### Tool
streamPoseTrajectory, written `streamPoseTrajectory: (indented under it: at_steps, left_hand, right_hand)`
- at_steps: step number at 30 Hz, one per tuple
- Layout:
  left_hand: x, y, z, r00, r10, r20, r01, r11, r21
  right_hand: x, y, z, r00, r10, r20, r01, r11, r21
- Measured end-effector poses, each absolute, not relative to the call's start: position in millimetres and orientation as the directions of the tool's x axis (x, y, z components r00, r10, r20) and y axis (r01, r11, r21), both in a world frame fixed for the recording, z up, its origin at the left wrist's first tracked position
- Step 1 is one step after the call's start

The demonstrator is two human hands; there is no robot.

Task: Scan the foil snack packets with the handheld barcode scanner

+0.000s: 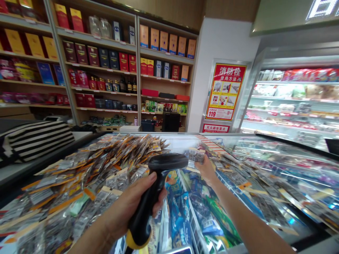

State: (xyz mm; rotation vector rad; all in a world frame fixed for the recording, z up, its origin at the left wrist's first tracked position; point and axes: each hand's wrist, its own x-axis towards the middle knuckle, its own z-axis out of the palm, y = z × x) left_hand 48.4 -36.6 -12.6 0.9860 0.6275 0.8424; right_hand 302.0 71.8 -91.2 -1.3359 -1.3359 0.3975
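My left hand [125,206] is wrapped round the grip of a black handheld barcode scanner [166,161] with a yellow base, its head pointing to the right. Farther out, my right hand [207,170] grips a small clear packet [195,156] whose printed barcode label faces me. A narrow gap separates the scanner's head from the packet. Below both hands, blue and green frozen-treat wrappers [180,215] lie in a chest freezer with white wire dividers. To the left is a heap of clear packets [87,176] with orange and cream strips.
More packets [254,187] are spread over the glass on the right. A striped bag [39,139] rests at the left edge. Shelves of boxed goods [106,58] stand behind, beside a red fire-hydrant sign [226,91]. A lit refrigerated display [293,102] is at the right.
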Motion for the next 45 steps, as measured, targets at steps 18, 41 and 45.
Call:
streamPoseTrajectory:
  at_steps: [18, 41, 45]
  left_hand:
    - [20.8, -4.3, -8.4, 0.121, 0.984, -0.129, -0.157, 0.147, 0.977]
    - [43.2, -20.4, -21.6, 0.396, 0.913, -0.102, -0.131, 0.166, 0.977]
    - [46.5, -21.9, -22.1, 0.379, 0.917, -0.123, -0.198, 0.21, 0.957]
  right_hand:
    - [171.9, 115.8, -73.6, 0.255, 0.93, 0.264, 0.794, -0.046, -0.606]
    - [314.3, 48.1, -69.4, 0.197, 0.928, 0.316, 0.97, -0.138, -0.198]
    - [328.6, 54.8, -72.0, 0.315, 0.889, 0.333, 0.94, -0.244, -0.239]
